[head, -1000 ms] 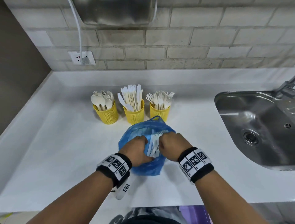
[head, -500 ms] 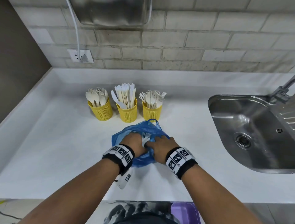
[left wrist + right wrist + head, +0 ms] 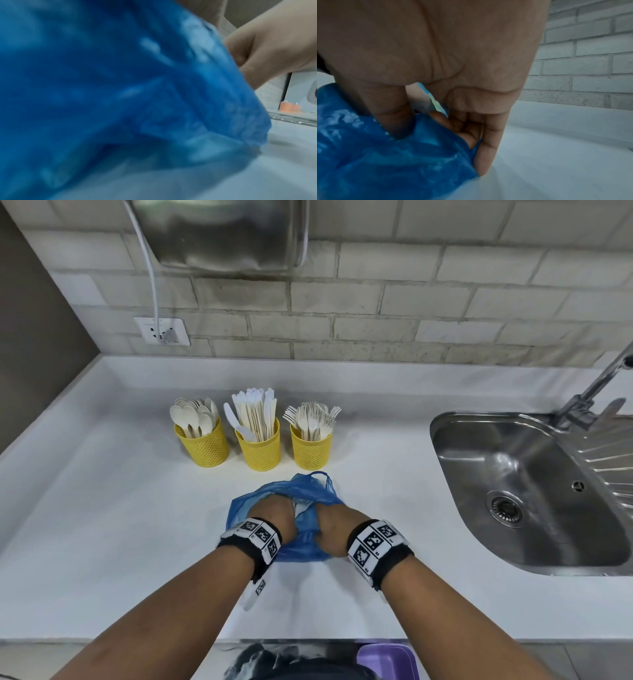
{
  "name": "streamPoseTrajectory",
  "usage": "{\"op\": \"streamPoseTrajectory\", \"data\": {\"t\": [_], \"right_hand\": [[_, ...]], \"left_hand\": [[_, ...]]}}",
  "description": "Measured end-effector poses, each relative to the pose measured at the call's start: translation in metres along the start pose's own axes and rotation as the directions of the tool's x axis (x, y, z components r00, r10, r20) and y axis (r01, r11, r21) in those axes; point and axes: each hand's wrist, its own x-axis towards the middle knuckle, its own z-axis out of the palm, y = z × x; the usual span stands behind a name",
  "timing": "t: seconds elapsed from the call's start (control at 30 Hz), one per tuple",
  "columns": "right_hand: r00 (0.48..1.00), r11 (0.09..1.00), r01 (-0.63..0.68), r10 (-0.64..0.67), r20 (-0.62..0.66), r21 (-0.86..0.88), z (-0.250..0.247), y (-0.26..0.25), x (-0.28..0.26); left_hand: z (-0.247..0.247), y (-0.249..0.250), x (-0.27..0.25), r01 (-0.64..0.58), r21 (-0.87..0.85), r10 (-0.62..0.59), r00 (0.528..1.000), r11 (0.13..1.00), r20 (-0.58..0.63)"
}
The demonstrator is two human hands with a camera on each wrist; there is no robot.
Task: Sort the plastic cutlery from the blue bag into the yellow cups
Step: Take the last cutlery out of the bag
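Nearest the viewer, both forearms reach forward over the white counter (image 3: 102, 525), each wrist banded with black-and-white marker cuffs. The left hand (image 3: 274, 517) and right hand (image 3: 334, 525) sit close together, knuckles up, both bunched into the crumpled blue bag (image 3: 305, 546), which lies on the counter between and under them. The right wrist view shows the thumb and curled fingers (image 3: 486, 148) of the right hand pinching a fold of blue plastic against the counter, with a pale sliver caught in the grip; what that sliver is cannot be told. The left hand's fingers are hidden by the bag, though its fist is gathered into the plastic. White cutlery (image 3: 303, 508) shows faintly at the bag's mouth between the hands.

Just beyond the bag, three yellow cups stand upright in a row, near one another: the left cup (image 3: 202, 445) holds spoons, the middle cup (image 3: 258, 448) knives, the right cup (image 3: 311, 448) forks.

Off to the right, a steel sink (image 3: 534, 491) with a tap. Behind, a brick wall (image 3: 411, 302) with a socket (image 3: 161, 332).
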Motion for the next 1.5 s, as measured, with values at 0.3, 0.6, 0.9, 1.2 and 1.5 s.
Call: {"op": "streamPoseTrajectory", "data": {"t": [0.3,0.6,0.9,1.2,1.5], "right_hand": [[1.000,0.996,0.023,-0.024,0.005,0.090,-0.011,0.003,-0.001],[0.979,0.970,-0.065,0.106,-0.172,0.233,-0.019,0.010,0.010],[0.948,0.884,-0.138,0.249,-0.200,0.446,-0.025,0.025,0.020],[0.985,0.876,0.011,0.074,-0.155,0.482,-0.031,0.016,0.018],[0.976,0.721,-0.057,0.185,-0.113,0.691,-0.036,0.023,0.019]], "left_hand": [[0.011,-0.006,0.003,0.014,-0.036,-0.015,0.999,0.999,-0.050],[0.013,-0.023,0.002,-0.199,-0.172,0.162,0.964,0.965,-0.211],[0.006,-0.050,-0.008,-0.358,-0.277,0.284,0.919,0.892,-0.273],[-0.008,-0.055,-0.016,-0.419,-0.369,0.327,0.900,0.830,-0.288],[-0.009,-0.057,-0.017,-0.337,-0.332,0.255,0.930,0.881,-0.266]]}}
